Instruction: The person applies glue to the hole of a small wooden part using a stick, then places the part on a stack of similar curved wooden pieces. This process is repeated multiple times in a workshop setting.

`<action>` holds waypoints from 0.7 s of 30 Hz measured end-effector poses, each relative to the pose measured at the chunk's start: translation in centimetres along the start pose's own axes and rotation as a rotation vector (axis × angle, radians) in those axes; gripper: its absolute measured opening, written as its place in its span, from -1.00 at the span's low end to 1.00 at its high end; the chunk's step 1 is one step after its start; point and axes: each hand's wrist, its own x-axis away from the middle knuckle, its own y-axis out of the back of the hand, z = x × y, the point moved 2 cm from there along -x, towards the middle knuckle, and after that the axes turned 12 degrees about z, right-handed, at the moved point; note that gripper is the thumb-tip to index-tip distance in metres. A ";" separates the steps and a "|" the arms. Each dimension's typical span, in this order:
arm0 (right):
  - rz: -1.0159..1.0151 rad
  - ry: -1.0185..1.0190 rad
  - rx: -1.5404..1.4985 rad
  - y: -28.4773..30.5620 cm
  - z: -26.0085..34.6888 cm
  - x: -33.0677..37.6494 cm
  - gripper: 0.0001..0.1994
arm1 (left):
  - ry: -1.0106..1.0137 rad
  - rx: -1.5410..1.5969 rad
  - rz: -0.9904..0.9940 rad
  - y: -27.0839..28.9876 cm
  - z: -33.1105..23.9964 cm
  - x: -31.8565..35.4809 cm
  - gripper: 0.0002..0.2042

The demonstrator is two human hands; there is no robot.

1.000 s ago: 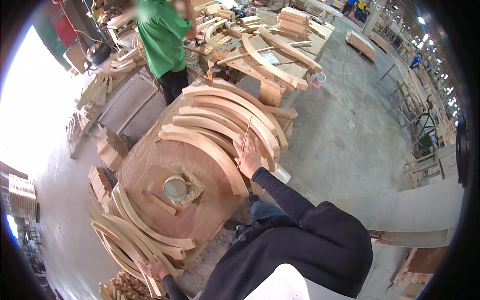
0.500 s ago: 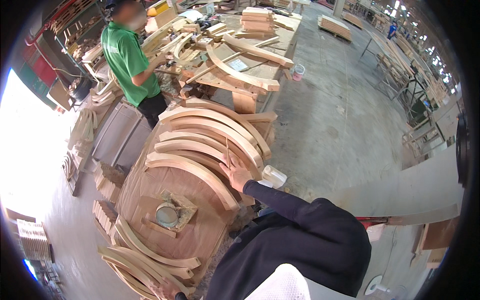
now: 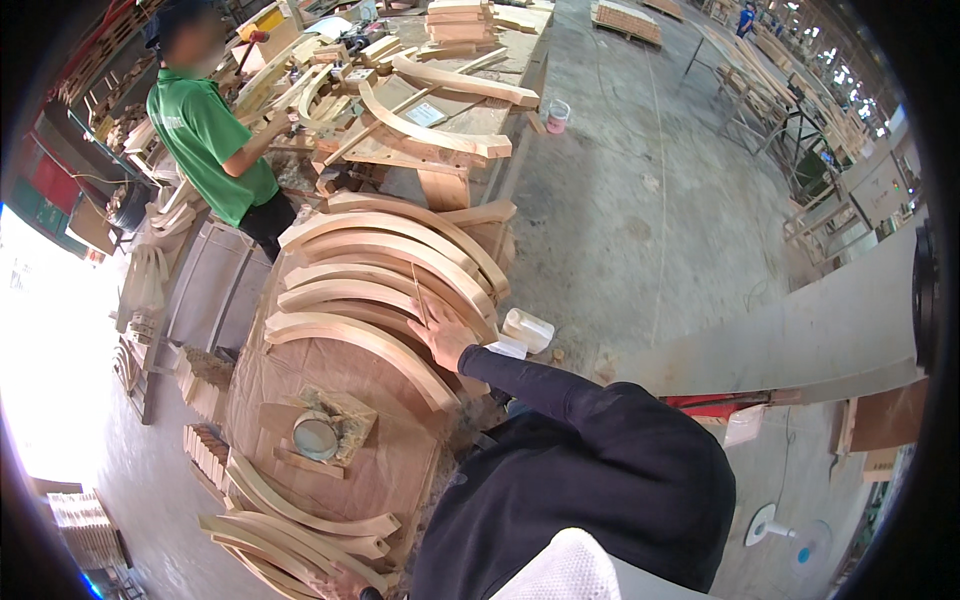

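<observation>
"Where's the right hand [image 3: 443, 335]?"

"On the upper curved wooden pieces [image 3: 370, 287], fingers spread, a thin stick [image 3: 418, 292] between them."

"The left hand [image 3: 345, 583]?"

"At the lower curved wooden pieces [image 3: 290, 540]; I can't tell whether it grips."

"And between the two groups?"

"A round container [image 3: 316, 437] on the brown tabletop [image 3: 395, 455]."

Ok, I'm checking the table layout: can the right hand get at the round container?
Probably yes. The right hand holds a thin stick, and curved wooden pieces lie between, but it could likely pass over them; nothing appears to cover the round container.
</observation>
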 end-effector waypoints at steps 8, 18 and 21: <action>-0.009 -0.008 -0.057 -0.3 0.1 0.2 -0.55 | -0.014 -0.002 -0.007 -0.2 0.2 0.0 -0.29; 0.006 -0.010 -0.021 -1.0 0.0 -0.2 -0.49 | -0.029 -0.008 0.000 -0.4 0.6 0.0 -0.30; 0.002 -0.006 -0.016 -0.9 0.0 -0.1 -0.49 | -0.032 -0.002 0.002 -0.6 0.5 0.0 -0.30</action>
